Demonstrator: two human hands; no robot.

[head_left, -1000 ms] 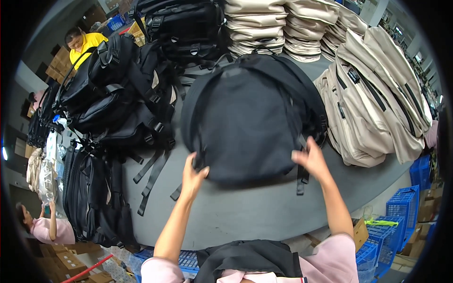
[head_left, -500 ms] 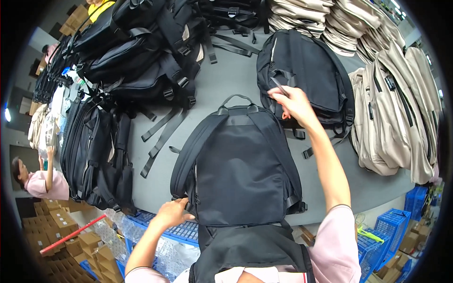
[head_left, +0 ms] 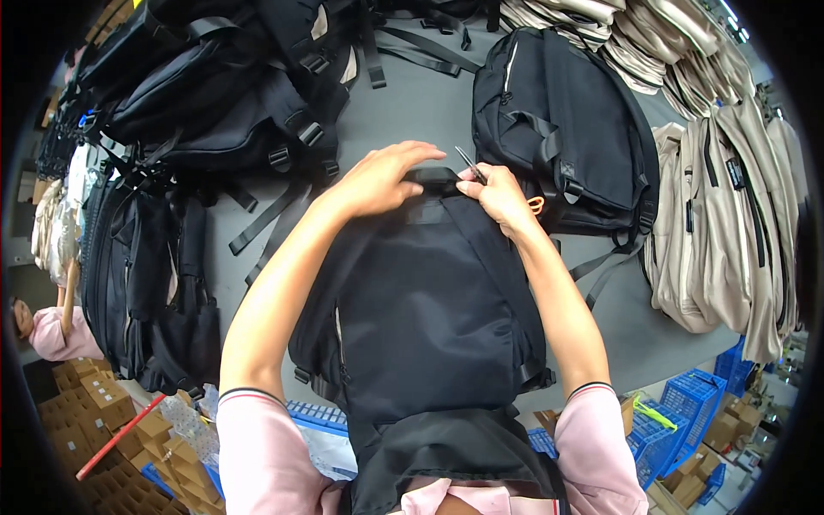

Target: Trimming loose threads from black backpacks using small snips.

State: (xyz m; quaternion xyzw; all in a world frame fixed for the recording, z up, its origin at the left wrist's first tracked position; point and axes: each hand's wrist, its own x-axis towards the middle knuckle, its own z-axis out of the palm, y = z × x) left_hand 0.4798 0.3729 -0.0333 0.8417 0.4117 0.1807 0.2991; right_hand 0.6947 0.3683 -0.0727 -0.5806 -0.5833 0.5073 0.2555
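Left hand (head_left: 382,182) and right hand (head_left: 500,199) have moved to the handle (head_left: 436,177) of the black backpack (head_left: 421,318), which lies at the grey table's (head_left: 631,322) near edge. The left is half open, its contact with the handle unclear; the right is closed around a pointed tool (head_left: 469,163).

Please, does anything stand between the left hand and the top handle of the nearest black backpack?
Nothing visible does. The left hand is directly at the top handle of that backpack; contact is unclear. The right hand, holding a slim pointed tool, is beside the handle's right end.
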